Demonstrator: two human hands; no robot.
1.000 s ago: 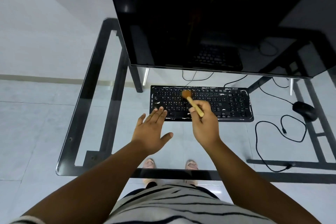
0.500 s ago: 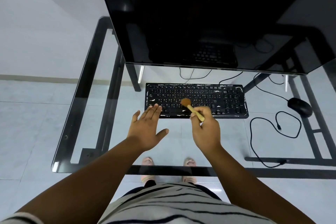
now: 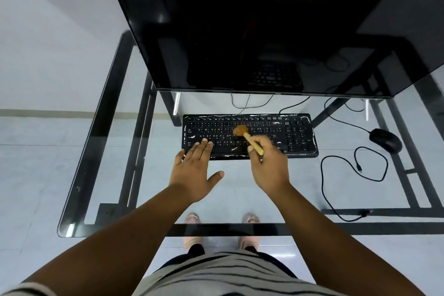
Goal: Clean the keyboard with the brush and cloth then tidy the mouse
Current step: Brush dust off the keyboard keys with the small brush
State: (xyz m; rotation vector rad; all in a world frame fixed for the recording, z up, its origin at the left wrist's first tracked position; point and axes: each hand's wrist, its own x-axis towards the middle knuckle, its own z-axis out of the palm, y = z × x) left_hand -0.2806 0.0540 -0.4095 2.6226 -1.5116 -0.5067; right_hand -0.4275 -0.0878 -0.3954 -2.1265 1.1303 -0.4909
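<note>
— Where's everything sitting?

— I'm seeing the keyboard (image 3: pixel 249 136) lying flat on the glass desk (image 3: pixel 115 127), below the monitor (image 3: pixel 264 26). The right hand (image 3: pixel 269 166) is pinching the brush (image 3: pixel 247 138) by its wooden handle, bristles resting on the middle keys. The left hand (image 3: pixel 194 170) is spreading flat, fingers straight, tips touching the keyboard's near-left edge, gripping nothing.

— How's it handling?

— I'm judging the brush light and its bristles soft, so holding low on the handle is giving control. The keyboard is looking light enough to slide on glass; I'm bracing it. The mouse (image 3: pixel 385 140) is sitting well apart at right, its cable (image 3: pixel 336 175) looping loose. I'm seeing no cloth.
</note>
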